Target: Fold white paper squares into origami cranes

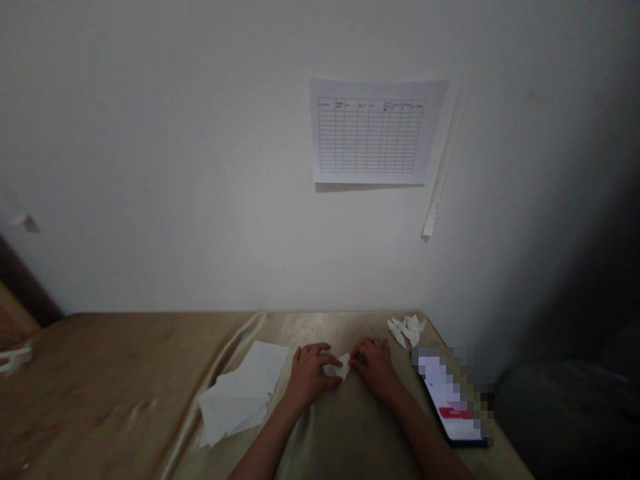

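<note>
A small piece of folded white paper (344, 367) is between my two hands, just above or on the cloth-covered surface. My left hand (313, 373) pinches its left side, with thumb and fingers curled around the edge. At its right side, the fingertips of my right hand (374, 363) are closed on the paper's edge. Left of my left hand lies a loose stack of white paper sheets (240, 393). Several small folded white paper pieces (407, 329) rest beyond my right hand, near the far right corner.
A phone (450, 400) with a lit, partly blurred screen lies right of my right forearm. The brownish cloth (125, 387) has a raised crease left of the sheets. On the wall behind hang a printed table sheet (373, 133) and a narrow paper strip (443, 173).
</note>
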Tool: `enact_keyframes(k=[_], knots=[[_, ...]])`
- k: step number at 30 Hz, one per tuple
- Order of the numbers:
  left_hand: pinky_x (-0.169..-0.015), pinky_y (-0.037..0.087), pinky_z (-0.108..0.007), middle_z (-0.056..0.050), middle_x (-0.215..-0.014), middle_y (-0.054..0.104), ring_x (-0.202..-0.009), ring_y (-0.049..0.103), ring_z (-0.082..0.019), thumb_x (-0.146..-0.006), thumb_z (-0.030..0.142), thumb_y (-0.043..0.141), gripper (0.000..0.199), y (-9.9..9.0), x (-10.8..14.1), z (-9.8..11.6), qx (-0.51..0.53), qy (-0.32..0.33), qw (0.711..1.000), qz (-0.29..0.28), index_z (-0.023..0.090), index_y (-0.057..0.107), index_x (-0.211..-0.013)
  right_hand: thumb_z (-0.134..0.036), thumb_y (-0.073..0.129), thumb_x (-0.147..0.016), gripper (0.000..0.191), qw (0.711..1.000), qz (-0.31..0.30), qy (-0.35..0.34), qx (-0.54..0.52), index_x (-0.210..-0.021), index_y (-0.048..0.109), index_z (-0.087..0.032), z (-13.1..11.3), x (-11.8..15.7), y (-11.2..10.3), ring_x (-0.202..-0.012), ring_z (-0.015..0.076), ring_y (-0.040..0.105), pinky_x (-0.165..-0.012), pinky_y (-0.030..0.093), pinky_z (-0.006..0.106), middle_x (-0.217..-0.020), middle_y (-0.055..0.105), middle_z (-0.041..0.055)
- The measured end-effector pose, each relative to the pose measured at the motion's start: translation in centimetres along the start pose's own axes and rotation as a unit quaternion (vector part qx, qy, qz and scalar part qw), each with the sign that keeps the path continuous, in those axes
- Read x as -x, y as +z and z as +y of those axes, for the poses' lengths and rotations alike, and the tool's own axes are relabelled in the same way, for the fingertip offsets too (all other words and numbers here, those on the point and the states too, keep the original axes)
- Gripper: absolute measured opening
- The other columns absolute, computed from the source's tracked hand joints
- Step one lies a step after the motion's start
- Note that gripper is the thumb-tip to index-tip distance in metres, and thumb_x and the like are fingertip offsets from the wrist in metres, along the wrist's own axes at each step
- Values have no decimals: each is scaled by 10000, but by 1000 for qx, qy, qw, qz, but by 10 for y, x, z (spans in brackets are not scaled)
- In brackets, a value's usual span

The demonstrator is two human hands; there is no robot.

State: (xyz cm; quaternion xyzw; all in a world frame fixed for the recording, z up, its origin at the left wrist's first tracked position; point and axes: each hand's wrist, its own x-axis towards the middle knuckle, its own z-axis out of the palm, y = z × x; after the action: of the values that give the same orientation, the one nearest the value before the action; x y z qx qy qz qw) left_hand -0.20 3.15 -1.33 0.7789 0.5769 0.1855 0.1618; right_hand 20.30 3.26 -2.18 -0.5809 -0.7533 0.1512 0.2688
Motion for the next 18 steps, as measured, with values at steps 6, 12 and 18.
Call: enact_keyframes(k=[6,12,18], knots=[[-1163,269,-493,55,-1359,615,-1329,478,-283,-641,397,852,360,-3,-1,2,-2,-6,1000,-15,465,759,-982,-291,598,-913,122,999,-9,15,45,-942,714,-267,-3,-2,5,-1225,264,463,-1129,143,505,-1136,675,27],[-1164,274,-488,54,-1369,609,-1330,475,-280,-652,400,842,349,-3,-1,3,1,-9,1000,-16,459,762,-986,-291,581,-914,136,997,-7,36,63,-927,714,-263,-8,-3,8,-1250,278,435,-1135,98,549,-1177,653,40],[-1168,284,-475,41,-1369,617,-1309,500,-279,-716,472,794,234,-1,1,3,10,-12,1000,2,429,786,-946,-306,590,-907,136,997,-3,39,68,-920,718,-260,-12,0,4,-1235,273,442,-1125,142,508,-1149,665,43]])
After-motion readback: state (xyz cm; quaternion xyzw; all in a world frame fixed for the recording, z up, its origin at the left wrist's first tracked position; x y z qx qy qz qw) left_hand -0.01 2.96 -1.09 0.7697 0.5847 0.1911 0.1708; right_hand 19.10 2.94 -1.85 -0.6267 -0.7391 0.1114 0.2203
